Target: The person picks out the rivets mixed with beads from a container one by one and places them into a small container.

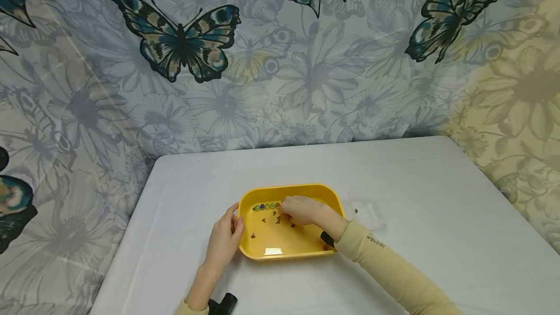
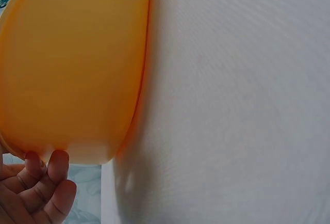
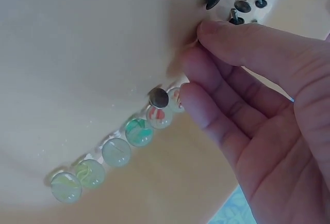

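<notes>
My left hand [image 1: 224, 239] holds the left end of a yellow tray [image 1: 302, 252]. In the left wrist view, its fingertips [image 2: 59, 159] touch the tray's outer side. My right hand [image 1: 302, 209] is inside the tray, near the far wall, thumb and forefinger tips together; I cannot tell whether something small is pinched between them. A row of glass marbles [image 3: 116, 152] runs along the far wall beside this hand. One round-headed metal stud [image 3: 159, 97] sits against the marble row. Several more metal studs [image 3: 243, 4] lie loose just beyond the thumb.
A clear plastic container [image 1: 369, 213] stands right of the tray, with a small dark spot showing in it. More small studs [image 1: 253, 236] are scattered on the tray floor. White cloth [image 1: 197, 179] covers the table, and butterfly-patterned fabric [image 1: 227, 106] hangs behind it.
</notes>
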Tool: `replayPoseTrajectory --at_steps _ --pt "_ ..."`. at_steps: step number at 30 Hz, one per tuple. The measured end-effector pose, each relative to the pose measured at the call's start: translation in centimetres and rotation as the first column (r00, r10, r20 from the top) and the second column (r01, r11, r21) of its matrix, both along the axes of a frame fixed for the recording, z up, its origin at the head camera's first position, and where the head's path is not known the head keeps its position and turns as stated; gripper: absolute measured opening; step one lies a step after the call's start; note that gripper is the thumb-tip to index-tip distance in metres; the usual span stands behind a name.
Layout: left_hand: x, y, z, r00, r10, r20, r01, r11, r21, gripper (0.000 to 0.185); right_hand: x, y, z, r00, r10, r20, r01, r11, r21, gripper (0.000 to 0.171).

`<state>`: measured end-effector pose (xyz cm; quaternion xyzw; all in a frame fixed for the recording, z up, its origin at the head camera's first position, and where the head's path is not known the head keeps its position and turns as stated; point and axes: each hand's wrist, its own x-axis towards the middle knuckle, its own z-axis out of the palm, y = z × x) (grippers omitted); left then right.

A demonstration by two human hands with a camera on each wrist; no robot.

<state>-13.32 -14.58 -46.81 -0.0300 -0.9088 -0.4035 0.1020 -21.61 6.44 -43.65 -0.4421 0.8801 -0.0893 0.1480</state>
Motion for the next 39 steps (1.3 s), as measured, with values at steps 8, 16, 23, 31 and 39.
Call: replayPoseTrajectory --at_steps 8,16,23,31,39 --pt "0.0 0.1 0.0 1.0 0.001 0.0 -0.001 1.0 0.002 0.038 0.1 0.2 0.1 1.0 0.004 -0.009 -0.004 1.0 -0.013 0.021" --pt "0.0 0.2 0.1 1.0 0.005 0.01 -0.005 1.0 0.003 0.038 0.0 0.4 0.4 1.0 0.007 -0.012 -0.007 0.999 -0.038 0.024" --pt "0.0 0.2 0.2 1.0 0.015 0.01 -0.015 1.0 -0.002 0.038 -0.1 0.6 0.7 1.0 0.013 -0.005 -0.013 0.998 -0.056 0.022" --pt "0.0 0.2 0.2 1.0 0.014 0.003 -0.014 1.0 -0.005 0.038 0.2 0.6 1.1 1.0 -0.008 -0.004 0.007 0.999 -0.054 0.021" --pt "0.1 0.2 0.1 1.0 0.02 0.005 -0.02 1.0 -0.003 0.038 0.1 0.7 1.2 1.0 -0.014 -0.01 0.014 0.999 -0.049 0.022"
